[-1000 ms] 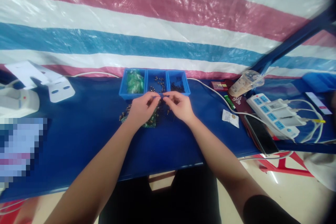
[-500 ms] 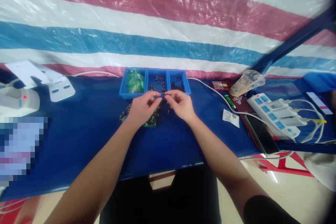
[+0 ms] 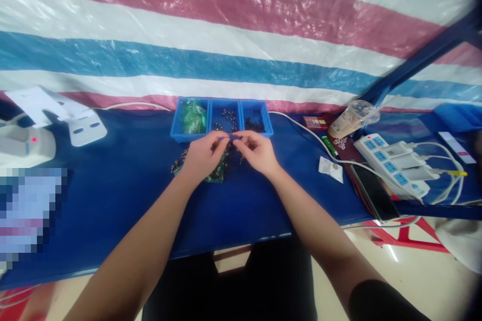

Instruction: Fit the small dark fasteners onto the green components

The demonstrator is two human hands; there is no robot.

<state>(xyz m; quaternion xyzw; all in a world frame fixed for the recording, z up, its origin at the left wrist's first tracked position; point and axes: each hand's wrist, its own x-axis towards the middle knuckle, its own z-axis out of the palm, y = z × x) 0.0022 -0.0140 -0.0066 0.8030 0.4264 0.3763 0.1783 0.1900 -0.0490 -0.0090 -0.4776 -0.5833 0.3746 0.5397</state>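
My left hand [image 3: 206, 154] and my right hand [image 3: 259, 153] are raised over the blue table, fingertips facing each other across a narrow gap. The left thumb and forefinger are pinched together; whatever sits between them is too small to make out. On the right, thumb and forefinger are curled close around a tiny dark spot I cannot identify. Beneath and beside the hands lies a pile of small brass-coloured metal parts [image 3: 176, 165], partly on a green plastic bag [image 3: 215, 176] and partly hidden by my left hand. Small dark pieces lie under the right hand.
Just behind the hands stand three joined blue bins [image 3: 184, 137], holding a green bag [image 3: 194, 116], brass-coloured parts [image 3: 229, 116] and dark slim pieces [image 3: 254, 124]. At right are a plastic cup [image 3: 348, 121], a power strip [image 3: 391, 164], a phone [image 3: 374, 191] and a white cable.
My fingertips, which met over the pile, have drawn slightly apart. The right thumb and forefinger show a little more space between them. Objects on the table stay put.
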